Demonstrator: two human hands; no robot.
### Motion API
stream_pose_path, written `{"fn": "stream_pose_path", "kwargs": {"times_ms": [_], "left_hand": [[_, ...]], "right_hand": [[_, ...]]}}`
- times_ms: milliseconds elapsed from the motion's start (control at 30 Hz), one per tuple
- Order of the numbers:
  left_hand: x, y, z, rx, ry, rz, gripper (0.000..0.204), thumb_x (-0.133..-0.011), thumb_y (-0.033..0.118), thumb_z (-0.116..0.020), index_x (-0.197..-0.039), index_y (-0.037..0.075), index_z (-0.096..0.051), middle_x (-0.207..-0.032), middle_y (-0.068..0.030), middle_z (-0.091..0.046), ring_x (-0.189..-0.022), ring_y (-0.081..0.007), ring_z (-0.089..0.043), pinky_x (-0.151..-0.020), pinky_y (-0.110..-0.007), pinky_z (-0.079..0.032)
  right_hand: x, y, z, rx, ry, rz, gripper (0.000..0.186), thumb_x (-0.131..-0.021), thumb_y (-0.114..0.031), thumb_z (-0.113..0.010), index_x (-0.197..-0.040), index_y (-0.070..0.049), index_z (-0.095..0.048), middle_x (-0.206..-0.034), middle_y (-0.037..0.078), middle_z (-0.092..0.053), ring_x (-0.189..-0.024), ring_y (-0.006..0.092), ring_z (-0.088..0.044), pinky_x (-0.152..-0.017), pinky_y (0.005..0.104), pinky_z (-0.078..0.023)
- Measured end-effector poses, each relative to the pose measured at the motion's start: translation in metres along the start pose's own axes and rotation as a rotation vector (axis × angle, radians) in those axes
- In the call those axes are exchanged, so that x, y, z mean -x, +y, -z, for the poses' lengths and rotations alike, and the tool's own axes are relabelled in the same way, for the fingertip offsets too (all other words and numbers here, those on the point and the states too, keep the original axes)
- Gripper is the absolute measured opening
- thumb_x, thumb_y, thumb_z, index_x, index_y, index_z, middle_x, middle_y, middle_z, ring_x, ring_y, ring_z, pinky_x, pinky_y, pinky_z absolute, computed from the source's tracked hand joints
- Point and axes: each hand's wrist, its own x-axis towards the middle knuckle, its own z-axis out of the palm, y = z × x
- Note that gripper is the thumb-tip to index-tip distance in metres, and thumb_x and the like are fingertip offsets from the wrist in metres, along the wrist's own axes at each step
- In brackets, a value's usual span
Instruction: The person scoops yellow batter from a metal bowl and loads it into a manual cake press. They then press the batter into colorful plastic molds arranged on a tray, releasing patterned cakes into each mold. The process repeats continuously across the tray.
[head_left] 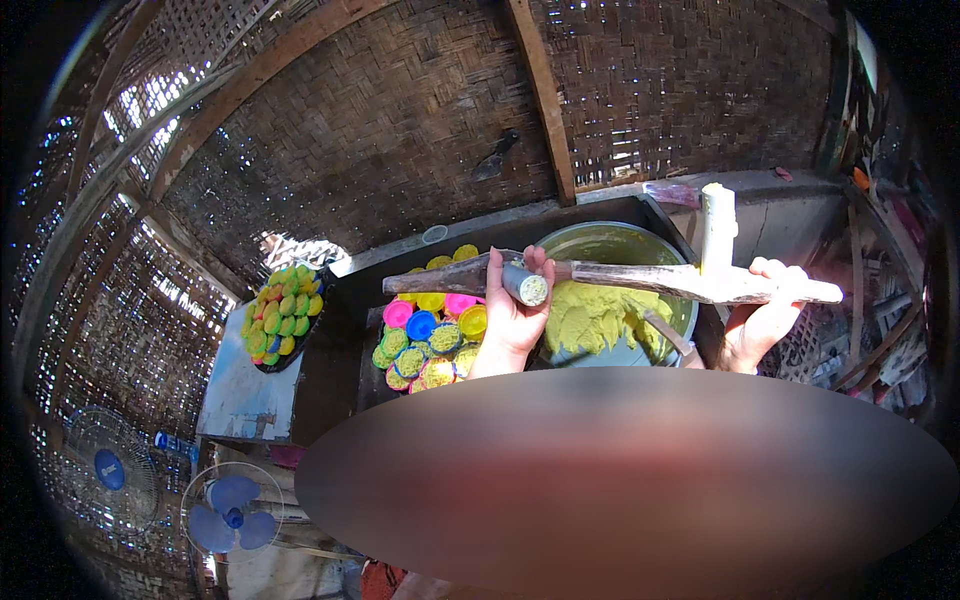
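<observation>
A long hinged wooden press (640, 277) lies unfolded across both my hands, above the work table. My left hand (512, 330) is closed round the metal tube (527, 287) on its left arm; pale yellow-green dough fills the tube's end. Gripping the far end of the right arm is my right hand (757, 330). From that arm a dough-smeared peg (718, 230) stands up. Below the press, a large metal basin (600, 228) holds soft yellow-green dough (592, 318), with a flat stick (668, 332) in it. Left of the basin are several bright plastic cups (421, 324), some bearing crumbly yellow-green dough.
On a side table (245, 405) at the left, a dark round tray (275, 368) carries a heap of green and yellow pieces. Two fans (233, 518) stand at the lower left. A woven wall (400, 130) rises behind the table. A blurred patch covers the lower middle.
</observation>
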Motion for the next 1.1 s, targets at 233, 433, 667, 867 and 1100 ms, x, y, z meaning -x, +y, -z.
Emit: {"fn": "stream_pose_path", "kwargs": {"times_ms": [233,433,667,867,1100], "left_hand": [[-0.013,-0.005,0.004,-0.059,0.024,-0.014,0.041,-0.078,0.037,-0.063,-0.095,0.001,-0.052,-0.086,-0.0077,-0.062,-0.083,-0.0201,-0.062,-0.079,-0.035,-0.052],[-0.021,-0.005,0.004,-0.085,0.051,-0.029,0.039,-0.079,0.037,-0.063,-0.094,0.003,-0.052,-0.085,-0.0066,-0.062,-0.081,-0.0184,-0.062,-0.076,-0.033,-0.053],[-0.027,-0.002,0.007,-0.102,0.047,-0.065,0.037,-0.08,0.037,-0.061,-0.092,0.003,-0.053,-0.084,-0.0065,-0.062,-0.08,-0.0176,-0.062,-0.076,-0.032,-0.053],[-0.029,0.001,0.009,-0.083,0.084,-0.071,0.036,-0.081,0.037,-0.06,-0.092,0.003,-0.053,-0.083,-0.0066,-0.062,-0.08,-0.0179,-0.062,-0.076,-0.032,-0.052],[-0.032,-0.002,0.014,-0.181,-0.026,-0.001,0.032,-0.08,0.033,-0.061,-0.091,0.004,-0.055,-0.095,-0.0113,-0.061,-0.092,-0.0223,-0.059,-0.083,-0.037,-0.049]], "right_hand": [[-0.008,0.011,0.006,0.065,0.074,-0.014,0.018,-0.086,-0.021,-0.052,-0.079,-0.011,-0.04,-0.071,0.002,-0.045,-0.074,0.0153,-0.048,-0.072,0.0304,-0.043],[-0.011,0.023,0.002,0.046,0.051,-0.033,0.017,-0.089,-0.022,-0.05,-0.082,-0.01,-0.041,-0.074,0.003,-0.046,-0.075,0.017,-0.047,-0.073,0.0313,-0.042],[-0.011,0.046,-0.001,-0.079,0.156,-0.125,0.013,-0.09,-0.018,-0.045,-0.097,-0.007,-0.041,-0.076,0.008,-0.051,-0.074,0.0203,-0.051,-0.072,0.0348,-0.042],[-0.008,0.059,-0.003,-0.066,0.207,-0.178,0.015,-0.089,-0.008,-0.044,-0.103,-0.007,-0.039,-0.077,0.01,-0.052,-0.075,0.0212,-0.051,-0.073,0.0365,-0.041],[-0.006,0.063,-0.007,-0.067,0.232,-0.169,0.016,-0.089,-0.009,-0.045,-0.104,-0.007,-0.04,-0.078,0.01,-0.053,-0.076,0.0207,-0.052,-0.075,0.0364,-0.041]]}}
